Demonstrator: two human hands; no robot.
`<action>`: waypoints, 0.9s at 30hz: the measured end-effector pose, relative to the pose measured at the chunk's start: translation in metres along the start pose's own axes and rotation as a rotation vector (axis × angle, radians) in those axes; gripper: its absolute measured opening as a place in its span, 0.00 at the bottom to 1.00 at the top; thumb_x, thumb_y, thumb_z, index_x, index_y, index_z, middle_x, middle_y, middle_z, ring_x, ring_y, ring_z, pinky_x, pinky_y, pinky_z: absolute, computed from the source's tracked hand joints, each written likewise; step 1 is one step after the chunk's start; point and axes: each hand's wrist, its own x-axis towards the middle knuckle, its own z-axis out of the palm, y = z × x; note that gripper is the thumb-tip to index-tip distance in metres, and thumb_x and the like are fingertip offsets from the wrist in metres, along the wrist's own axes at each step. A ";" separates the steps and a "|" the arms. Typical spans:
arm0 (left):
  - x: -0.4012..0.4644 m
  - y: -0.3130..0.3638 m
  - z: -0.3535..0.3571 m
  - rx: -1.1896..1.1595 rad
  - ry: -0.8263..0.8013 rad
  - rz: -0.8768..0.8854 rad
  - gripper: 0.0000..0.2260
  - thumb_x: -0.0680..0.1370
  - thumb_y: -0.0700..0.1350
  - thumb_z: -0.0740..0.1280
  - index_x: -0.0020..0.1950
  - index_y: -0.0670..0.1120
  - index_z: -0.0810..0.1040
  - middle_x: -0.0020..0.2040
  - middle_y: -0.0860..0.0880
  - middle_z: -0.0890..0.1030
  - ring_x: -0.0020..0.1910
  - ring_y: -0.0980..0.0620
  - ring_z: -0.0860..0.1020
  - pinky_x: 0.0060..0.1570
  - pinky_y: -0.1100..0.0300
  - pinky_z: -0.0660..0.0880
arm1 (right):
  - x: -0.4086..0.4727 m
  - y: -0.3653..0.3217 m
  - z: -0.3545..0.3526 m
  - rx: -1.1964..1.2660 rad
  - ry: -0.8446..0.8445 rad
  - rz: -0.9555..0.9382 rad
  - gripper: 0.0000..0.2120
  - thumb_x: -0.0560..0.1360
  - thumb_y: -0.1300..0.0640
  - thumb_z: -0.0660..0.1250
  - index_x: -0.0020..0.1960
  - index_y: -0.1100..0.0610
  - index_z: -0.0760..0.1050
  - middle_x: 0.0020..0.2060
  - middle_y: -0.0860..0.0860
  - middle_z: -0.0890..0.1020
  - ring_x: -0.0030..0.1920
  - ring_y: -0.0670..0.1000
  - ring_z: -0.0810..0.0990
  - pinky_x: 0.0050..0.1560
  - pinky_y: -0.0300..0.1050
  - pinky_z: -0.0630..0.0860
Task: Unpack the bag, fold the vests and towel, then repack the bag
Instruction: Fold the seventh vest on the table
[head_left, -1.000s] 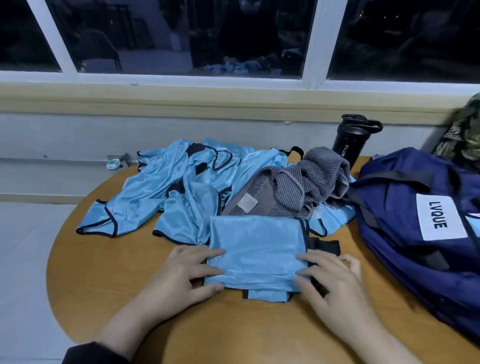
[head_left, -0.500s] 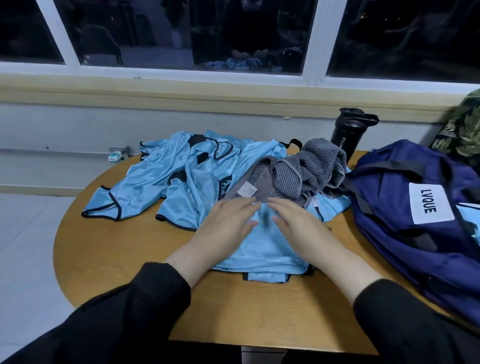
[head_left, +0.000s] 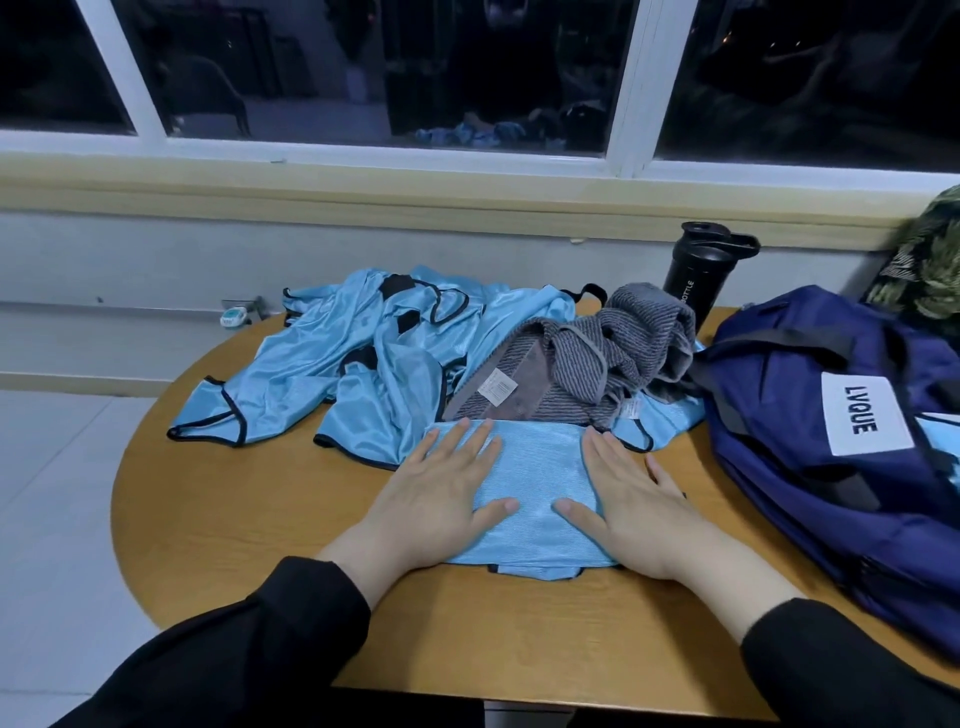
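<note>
Both hands have moved apart since half a second ago, from the far edge of the folded vest (head_left: 537, 488) to its two sides; left hand (head_left: 439, 501) lies flat on the left part, fingers straight and spread, gripping nothing; right hand (head_left: 631, 506) lies flat on the right edge, fingers straight, gripping nothing. Folded vest sits on the round wooden table (head_left: 218, 525) at its near middle; black trim shows at the near edge, layers beneath are hidden. Unfolded vests (head_left: 332, 374) lie heaped behind it; the grey striped towel (head_left: 597, 353) rests crumpled on them, covering part. Navy bag (head_left: 831, 447) stands at the right, cut off by the frame edge; its opening is hard to make out. Black bottle (head_left: 696, 275) stands behind the towel, base hidden.
</note>
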 end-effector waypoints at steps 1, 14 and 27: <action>-0.003 0.001 -0.001 -0.008 0.007 0.014 0.37 0.80 0.72 0.41 0.84 0.52 0.44 0.82 0.55 0.39 0.81 0.56 0.35 0.80 0.51 0.36 | -0.002 0.000 0.001 0.000 0.005 -0.004 0.45 0.76 0.25 0.40 0.81 0.51 0.31 0.79 0.41 0.33 0.78 0.41 0.31 0.81 0.57 0.38; 0.018 -0.033 -0.035 -0.154 0.143 -0.119 0.21 0.84 0.50 0.63 0.77 0.52 0.69 0.69 0.51 0.77 0.68 0.49 0.72 0.64 0.52 0.59 | 0.027 -0.004 -0.033 0.052 0.175 -0.031 0.24 0.84 0.46 0.60 0.79 0.48 0.63 0.76 0.45 0.68 0.75 0.49 0.66 0.73 0.54 0.57; 0.025 -0.036 -0.067 -0.363 -0.090 -0.046 0.04 0.76 0.45 0.71 0.48 0.49 0.77 0.47 0.50 0.77 0.45 0.51 0.74 0.43 0.56 0.66 | 0.024 -0.009 -0.070 -0.048 -0.125 -0.049 0.18 0.74 0.40 0.72 0.53 0.51 0.72 0.47 0.47 0.72 0.48 0.52 0.71 0.49 0.47 0.67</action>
